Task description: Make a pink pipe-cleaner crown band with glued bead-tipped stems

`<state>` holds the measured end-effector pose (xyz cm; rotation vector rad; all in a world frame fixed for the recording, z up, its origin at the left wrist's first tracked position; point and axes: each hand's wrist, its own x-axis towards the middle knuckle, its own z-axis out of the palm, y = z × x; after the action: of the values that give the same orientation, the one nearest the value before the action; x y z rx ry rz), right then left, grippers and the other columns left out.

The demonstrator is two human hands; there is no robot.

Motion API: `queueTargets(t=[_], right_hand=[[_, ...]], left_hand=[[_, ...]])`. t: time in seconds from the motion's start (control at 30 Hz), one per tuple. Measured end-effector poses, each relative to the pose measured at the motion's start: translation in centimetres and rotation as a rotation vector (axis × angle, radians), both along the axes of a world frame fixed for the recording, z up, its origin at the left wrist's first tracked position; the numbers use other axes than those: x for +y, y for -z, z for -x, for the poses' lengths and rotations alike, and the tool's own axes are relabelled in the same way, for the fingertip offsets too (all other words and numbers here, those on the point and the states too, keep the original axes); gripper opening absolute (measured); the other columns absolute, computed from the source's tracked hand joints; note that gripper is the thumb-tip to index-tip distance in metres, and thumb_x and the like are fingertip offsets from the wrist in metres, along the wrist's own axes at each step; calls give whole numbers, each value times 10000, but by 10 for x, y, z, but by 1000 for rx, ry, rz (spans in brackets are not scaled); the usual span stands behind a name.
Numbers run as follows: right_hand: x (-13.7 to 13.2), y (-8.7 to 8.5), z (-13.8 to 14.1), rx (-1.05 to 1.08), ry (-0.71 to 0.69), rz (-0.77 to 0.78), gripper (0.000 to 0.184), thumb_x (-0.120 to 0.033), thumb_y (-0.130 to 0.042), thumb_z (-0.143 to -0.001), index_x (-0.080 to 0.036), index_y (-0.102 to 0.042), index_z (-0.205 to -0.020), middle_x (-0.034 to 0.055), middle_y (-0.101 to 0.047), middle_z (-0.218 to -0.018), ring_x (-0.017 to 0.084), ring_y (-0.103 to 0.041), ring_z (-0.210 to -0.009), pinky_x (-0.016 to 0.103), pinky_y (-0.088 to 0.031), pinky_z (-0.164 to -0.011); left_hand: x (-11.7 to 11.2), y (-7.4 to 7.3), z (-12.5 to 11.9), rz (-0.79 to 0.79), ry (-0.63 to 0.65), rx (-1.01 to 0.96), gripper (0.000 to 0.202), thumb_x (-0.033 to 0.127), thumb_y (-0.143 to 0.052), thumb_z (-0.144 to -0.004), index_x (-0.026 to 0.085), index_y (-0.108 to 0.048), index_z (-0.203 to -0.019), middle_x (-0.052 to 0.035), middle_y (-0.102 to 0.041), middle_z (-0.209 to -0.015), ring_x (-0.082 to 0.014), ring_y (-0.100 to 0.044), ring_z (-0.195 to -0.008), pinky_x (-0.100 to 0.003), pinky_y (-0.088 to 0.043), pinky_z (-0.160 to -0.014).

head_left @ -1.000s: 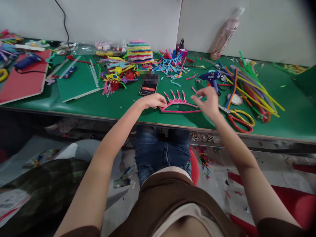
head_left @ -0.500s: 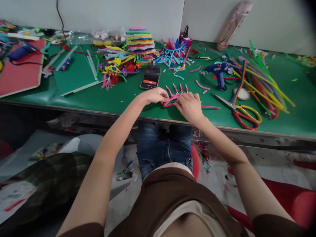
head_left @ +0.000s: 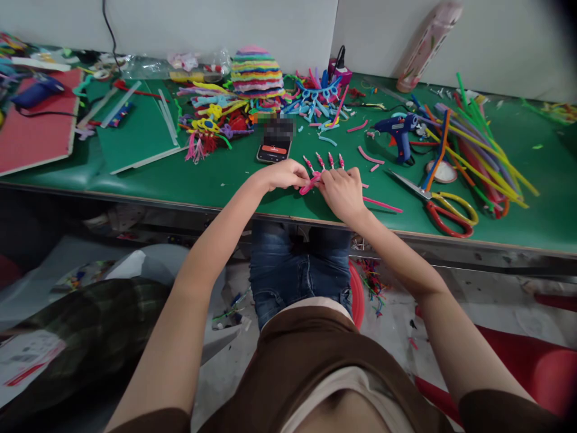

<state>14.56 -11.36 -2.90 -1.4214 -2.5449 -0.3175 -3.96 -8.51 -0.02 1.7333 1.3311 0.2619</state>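
Over the green table's front part, my left hand (head_left: 291, 175) pinches the left end of a bent pink pipe cleaner piece (head_left: 308, 187). My right hand (head_left: 342, 191) closes on the same piece a little to the right, its fingers hiding the middle. Several beaded pink tips (head_left: 320, 160) stick up from its far side. A straight pink pipe cleaner end (head_left: 383, 205) reaches out to the right from beneath my right hand. Just beyond my left hand lies a phone (head_left: 273, 151) with a lit screen. Short pink offcuts (head_left: 370, 155) are scattered beyond my right hand.
Scissors (head_left: 428, 195) with red and yellow handles lie to the right, near a blue glue gun (head_left: 397, 133) and a bundle of pipe cleaners (head_left: 489, 153). Coloured pieces and a striped hat (head_left: 256, 73) sit at the back. A red board (head_left: 42, 129) lies left.
My right hand has shifted slightly left and down, nearer my left hand. The pink loop between the hands looks tighter, and the straight end slants lower to the right.
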Motion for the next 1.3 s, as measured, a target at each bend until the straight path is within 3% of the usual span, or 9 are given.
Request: queueTargets(t=[0.33, 0.53, 0.67, 0.9, 1.07, 1.3], right_hand=[[1, 2, 5, -3, 23, 16, 318, -274, -315, -983, -133, -600, -963, 130, -662, -871, 263, -558, -872, 382, -274, -772], [1, 6, 4, 16, 10, 17, 322, -271, -311, -981, -138, -604, -966, 128, -662, -881, 261, -552, -872, 375, -267, -772], [1, 7, 5, 19, -3, 12, 299, -279, -339, -973, -140, -603, -982, 124, -668, -893, 256, -547, -868, 371, -264, -771], [0, 5, 5, 10, -2, 26, 289, -283, -363, -965, -143, -610, -1017, 124, -675, -911, 253, -543, -875, 366, -259, -766], [-1, 7, 3, 39, -18, 17, 275, -300, -393, -957, -163, -617, -1036, 117, -674, -911, 252, -538, -886, 362, -253, -763], [-3, 4, 2, 39, -3, 43, 266, -314, -418, -955, -166, -609, -1066, 114, -678, -950, 249, -555, -904, 353, -251, -764]], left_hand=[[-3, 0, -1, -15, -3, -10, 192, 289, -587, -752, 155, -698, -835, -49, -653, -745, -129, -517, -660, -250, -313, -568], [-18, 0, -1, -211, 39, 49, 210, 302, -583, -785, 143, -713, -829, -48, -691, -780, -157, -563, -735, -266, -376, -680], [-32, -2, -6, -314, -41, 211, 211, 255, -647, -765, 174, -716, -948, -65, -694, -880, -191, -592, -837, -288, -387, -739], [-51, 2, -16, -459, -92, 416, 207, 253, -558, -851, 176, -682, -998, -106, -645, -1004, -234, -585, -927, -312, -410, -744], [-52, 12, -16, -471, -130, 379, 198, 286, -555, -870, 173, -673, -981, -109, -610, -999, -247, -567, -959, -317, -406, -759], [-55, 13, -21, -519, -162, 429, 196, 272, -526, -896, 166, -680, -958, -106, -624, -993, -236, -592, -924, -322, -412, -745]])
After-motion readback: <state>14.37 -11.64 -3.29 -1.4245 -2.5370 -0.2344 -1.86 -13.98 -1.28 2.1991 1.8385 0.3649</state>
